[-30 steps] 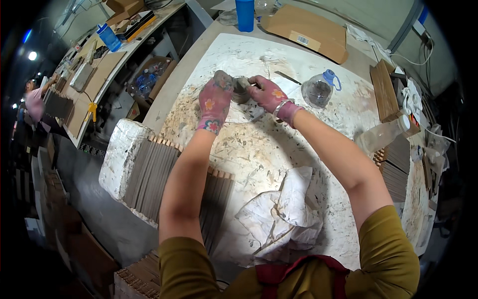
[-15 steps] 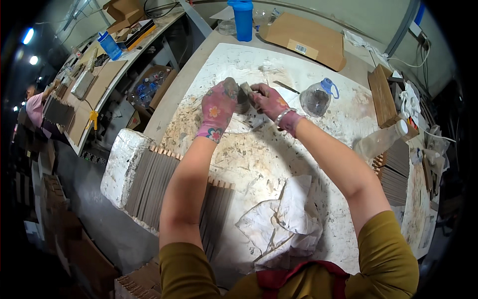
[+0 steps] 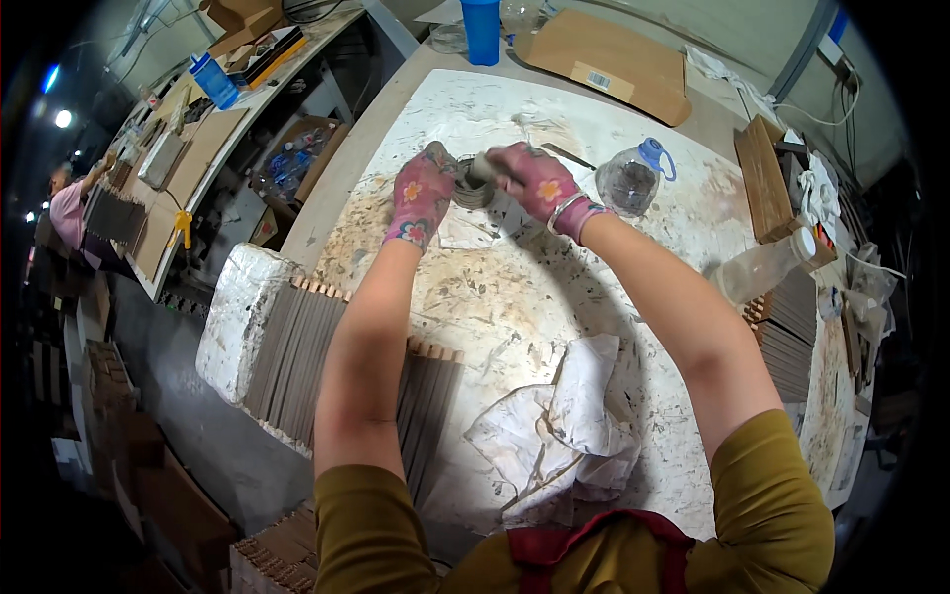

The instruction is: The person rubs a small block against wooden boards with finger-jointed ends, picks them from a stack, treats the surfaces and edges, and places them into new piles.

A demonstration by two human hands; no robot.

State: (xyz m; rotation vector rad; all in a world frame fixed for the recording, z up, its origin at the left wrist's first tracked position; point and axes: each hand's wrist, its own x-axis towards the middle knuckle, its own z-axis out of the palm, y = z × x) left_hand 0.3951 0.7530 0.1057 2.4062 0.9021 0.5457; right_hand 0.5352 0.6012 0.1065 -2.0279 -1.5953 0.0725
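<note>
Apparently working at a grey vessel [image 3: 473, 197] on the tabletop [image 3: 465, 287], clamping a grey piece [image 3: 483, 166] in fingers of the right hand [image 3: 537, 181], with left hand [image 3: 423, 191] alongside, of unclear finger hold; likely needing steadiness next.

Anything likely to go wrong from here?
1. The right hand works close to the clear jug; a wide swing might knock it.
2. A thin dark tool lies just beyond that hand; the glove could brush it.
3. The round gray piece might slip; the left hand's grip isn't clear.
</note>
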